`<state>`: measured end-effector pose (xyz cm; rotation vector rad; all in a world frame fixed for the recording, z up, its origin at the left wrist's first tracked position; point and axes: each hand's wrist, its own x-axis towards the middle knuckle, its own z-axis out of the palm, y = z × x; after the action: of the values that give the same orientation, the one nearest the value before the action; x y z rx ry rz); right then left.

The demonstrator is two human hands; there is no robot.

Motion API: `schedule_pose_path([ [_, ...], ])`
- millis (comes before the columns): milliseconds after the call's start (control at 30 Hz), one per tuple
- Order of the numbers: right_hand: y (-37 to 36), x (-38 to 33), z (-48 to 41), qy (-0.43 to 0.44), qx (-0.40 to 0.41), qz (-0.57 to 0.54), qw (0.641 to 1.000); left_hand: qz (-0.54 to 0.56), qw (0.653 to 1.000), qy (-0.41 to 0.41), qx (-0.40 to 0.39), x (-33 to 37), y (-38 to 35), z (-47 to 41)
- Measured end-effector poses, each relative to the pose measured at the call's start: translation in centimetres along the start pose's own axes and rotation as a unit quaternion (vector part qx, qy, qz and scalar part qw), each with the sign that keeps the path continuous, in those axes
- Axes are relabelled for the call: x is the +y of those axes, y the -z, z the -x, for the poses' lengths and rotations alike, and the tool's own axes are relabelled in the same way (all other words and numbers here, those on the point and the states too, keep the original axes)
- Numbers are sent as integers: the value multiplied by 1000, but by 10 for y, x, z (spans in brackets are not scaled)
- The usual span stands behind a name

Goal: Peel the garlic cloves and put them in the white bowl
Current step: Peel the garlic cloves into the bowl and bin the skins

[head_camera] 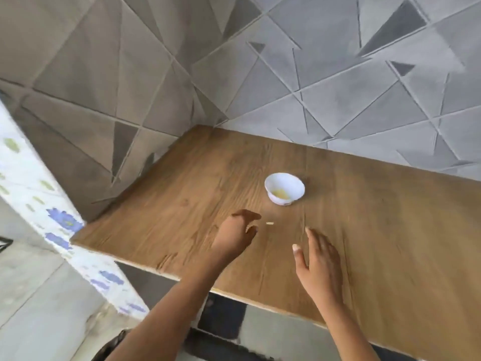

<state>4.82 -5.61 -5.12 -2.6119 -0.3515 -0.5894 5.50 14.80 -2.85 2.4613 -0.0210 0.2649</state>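
Note:
A small white bowl (284, 188) stands on the wooden table (377, 230), with something pale yellow lying in its bottom. A tiny pale scrap (270, 223) lies on the wood in front of the bowl. My left hand (238, 231) hovers just left of that scrap, fingers loosely curled and holding nothing that I can see. My right hand (318, 256) lies flat over the table to the right, fingers straight and empty. The view is blurred.
Grey tiled walls with triangle patterns meet in a corner behind the table. A white ledge (52, 204) with blue flower tiles runs along the left. The table's front edge (182, 276) crosses under my forearms, with floor below.

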Motion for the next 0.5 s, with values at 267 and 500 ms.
schedule_pose_path([
  [267, -30, 80, -30, -29, -97, 83, 991, -112, 990, 27, -76, 14, -53, -64],
  [500, -32, 81, -31, -42, -88, 74, 992, -42, 997, 55, 44, 50, -41, -141],
])
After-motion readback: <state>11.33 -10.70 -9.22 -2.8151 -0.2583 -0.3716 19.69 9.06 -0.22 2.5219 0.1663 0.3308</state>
